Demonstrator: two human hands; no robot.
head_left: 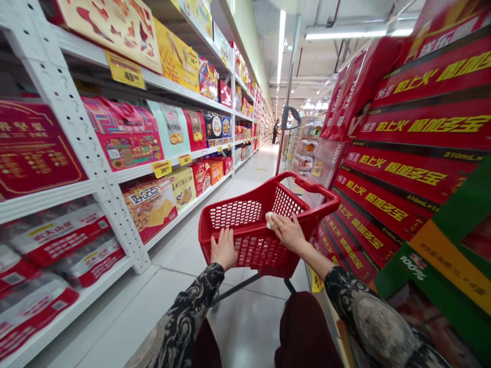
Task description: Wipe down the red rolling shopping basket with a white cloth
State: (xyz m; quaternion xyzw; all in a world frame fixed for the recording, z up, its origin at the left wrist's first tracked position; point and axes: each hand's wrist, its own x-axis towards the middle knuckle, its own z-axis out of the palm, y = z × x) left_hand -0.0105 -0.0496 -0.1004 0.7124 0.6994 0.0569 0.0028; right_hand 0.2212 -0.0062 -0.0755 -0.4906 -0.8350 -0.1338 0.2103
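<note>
A red plastic shopping cart [249,248] with a perforated basket stands sideways in front of my knees, its handle to the right. My left hand [224,249] grips the near rim at the left end, fingers laid over the edge. Under the fingers of my right hand [287,231] is a crumpled white cloth [270,220], mostly covered by the hand. That hand presses it over the near rim toward the right end of the basket. The inside bottom of the cart is partly hidden by its near wall.
White shelves [92,128] with boxed snacks and bottle packs line the left. Stacked red drink cartons [402,168] rise close on the right. A metal pole [288,92] stands behind the cart. Down the tiled aisle [261,161] a person [275,131] stands far off.
</note>
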